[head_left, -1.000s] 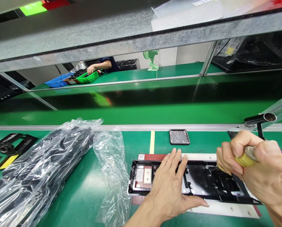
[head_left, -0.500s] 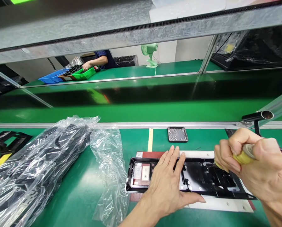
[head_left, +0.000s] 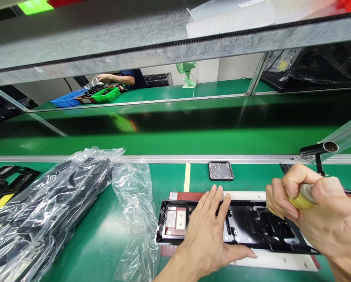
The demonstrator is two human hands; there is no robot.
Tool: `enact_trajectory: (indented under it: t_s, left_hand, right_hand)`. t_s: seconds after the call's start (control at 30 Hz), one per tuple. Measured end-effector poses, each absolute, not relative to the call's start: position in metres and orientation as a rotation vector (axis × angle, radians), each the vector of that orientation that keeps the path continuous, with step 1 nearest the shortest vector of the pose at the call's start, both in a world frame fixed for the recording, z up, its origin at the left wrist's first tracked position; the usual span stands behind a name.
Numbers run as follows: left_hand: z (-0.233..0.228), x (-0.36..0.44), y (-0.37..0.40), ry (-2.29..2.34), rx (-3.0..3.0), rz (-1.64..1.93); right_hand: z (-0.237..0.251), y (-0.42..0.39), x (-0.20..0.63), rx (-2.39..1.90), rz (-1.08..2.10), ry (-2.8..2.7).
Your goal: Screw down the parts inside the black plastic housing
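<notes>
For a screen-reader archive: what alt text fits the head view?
A left hand presses flat on a long black panel while the right hand grips a yellow-handled tool on it. A screw tray and plastic bags lie on the green bench.

Right hand (head_left: 316, 215) is hiding the yellow tool (head_left: 299, 201) tip, left hand (head_left: 207, 231) is covering the black frame (head_left: 251, 225) middle, tray (head_left: 220, 170) contents too small.

Screw tray (head_left: 221, 170) behind panel (head_left: 251, 227); bag (head_left: 46, 211) left.

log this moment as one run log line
left hand: flat on black panel | right hand: gripping yellow screwdriver, tip at panel | screw tray: behind panel
</notes>
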State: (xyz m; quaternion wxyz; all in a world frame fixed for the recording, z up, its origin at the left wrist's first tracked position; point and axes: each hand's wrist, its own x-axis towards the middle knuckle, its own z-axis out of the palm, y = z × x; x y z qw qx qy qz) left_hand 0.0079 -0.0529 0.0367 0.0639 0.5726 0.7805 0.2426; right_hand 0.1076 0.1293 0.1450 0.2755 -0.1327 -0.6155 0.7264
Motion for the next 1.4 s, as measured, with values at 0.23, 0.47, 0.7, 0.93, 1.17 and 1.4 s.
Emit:
enact_trajectory:
  t_s: [0.23, 0.47, 0.7, 0.93, 1.17, 1.4]
  left_hand:
    - [0.0356, 0.0096, -0.0545, 2.370, 1.745, 0.753]
    - [0.0358, 0.0069, -0.0538, 2.360, 1.737, 0.730]
    - [0.0373, 0.0083, -0.0536, 2.361, 1.727, 0.703]
    - [0.0362, 0.0080, -0.0542, 2.364, 1.728, 0.696]
    - [0.0378, 0.0085, -0.0535, 2.352, 1.700, 0.658]
    - [0.0387, 0.0075, -0.0529, 2.351, 1.693, 0.637]
  right_hand:
    - [0.1446, 0.1282, 0.1083, -0.370, 1.939, -1.657]
    - [0.1464, 0.1268, 0.1072, -0.363, 1.939, -1.651]
    - [0.1454, 0.1277, 0.1077, -0.375, 1.950, -1.642]
    - [0.1472, 0.1272, 0.1057, -0.364, 1.956, -1.623]
    - [0.1443, 0.1298, 0.1069, -0.336, 1.943, -1.642]
    - [0.1429, 0.1318, 0.1079, -0.337, 1.959, -1.642]
